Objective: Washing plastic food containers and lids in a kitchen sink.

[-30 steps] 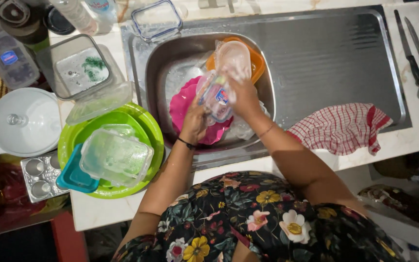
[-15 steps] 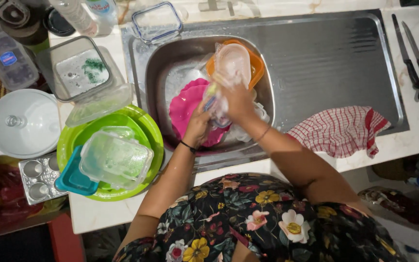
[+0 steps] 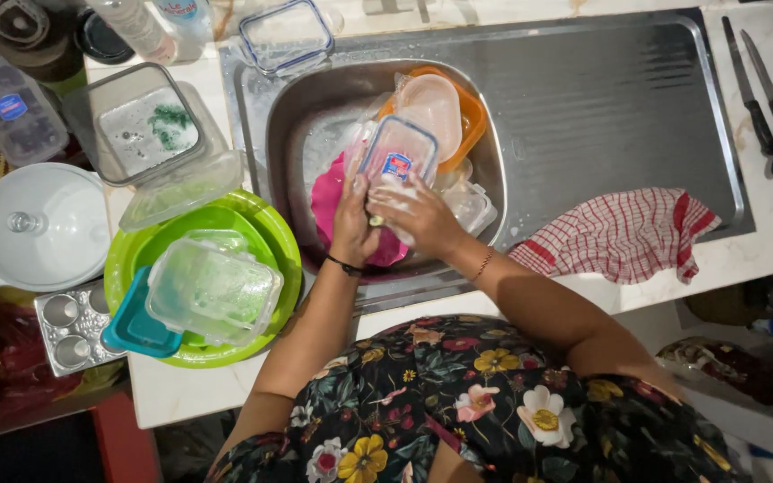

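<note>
Over the steel sink basin (image 3: 293,125), my left hand (image 3: 351,219) grips the lower edge of a clear rectangular plastic container (image 3: 395,154) with a blue rim. My right hand (image 3: 418,215) presses on its soapy lower face. Under the container lie a pink plate (image 3: 326,204), a clear round lid (image 3: 429,103) on an orange dish (image 3: 472,114), and more clear plastic boxes (image 3: 471,204).
Left of the sink a green bowl (image 3: 266,233) holds clear containers and a teal lid (image 3: 131,326). A soapy square tub (image 3: 145,125), a white lidded pot (image 3: 38,224) and a metal mould tray (image 3: 69,326) stand nearby. A red checked cloth (image 3: 624,233) lies on the drainboard; knives (image 3: 767,98) at far right.
The clear container has turned so that its flat labelled face points up, and both hands have shifted lower on it.
</note>
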